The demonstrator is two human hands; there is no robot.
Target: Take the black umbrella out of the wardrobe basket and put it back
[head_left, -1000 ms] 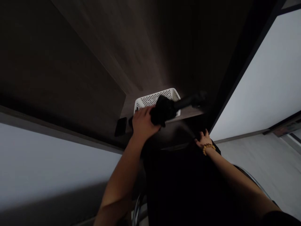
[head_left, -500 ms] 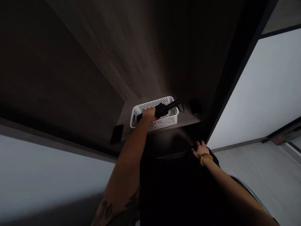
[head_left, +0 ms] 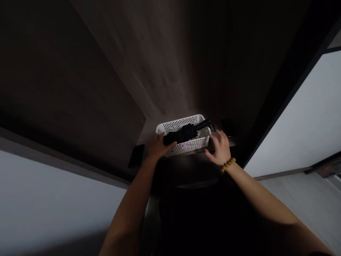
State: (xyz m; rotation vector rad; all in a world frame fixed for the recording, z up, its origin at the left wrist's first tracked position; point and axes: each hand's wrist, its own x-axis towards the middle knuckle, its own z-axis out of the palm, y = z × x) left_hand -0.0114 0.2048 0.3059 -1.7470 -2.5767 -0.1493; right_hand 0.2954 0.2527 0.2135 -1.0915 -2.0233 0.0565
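A folded black umbrella [head_left: 179, 134] lies in a white perforated plastic basket [head_left: 170, 125], with its handle pointing to the right. My left hand [head_left: 160, 147] stands at the basket's left end, its fingers apart and its thumb against the umbrella's tip end. It does not grip anything. My right hand [head_left: 220, 149], with a beaded bracelet [head_left: 228, 164] at the wrist, is open beside the basket's right end and holds nothing.
The basket stands on a dark wood shelf [head_left: 150, 133] between dark panels. A black flat object, perhaps a phone [head_left: 136, 155], lies to its left, and a dark object [head_left: 227, 126] sits to its right. Pale walls and a grey floor show on both sides.
The umbrella now lies lower in the basket, and my left hand has let go of it. My right hand has moved up from the dark fabric to beside the basket.
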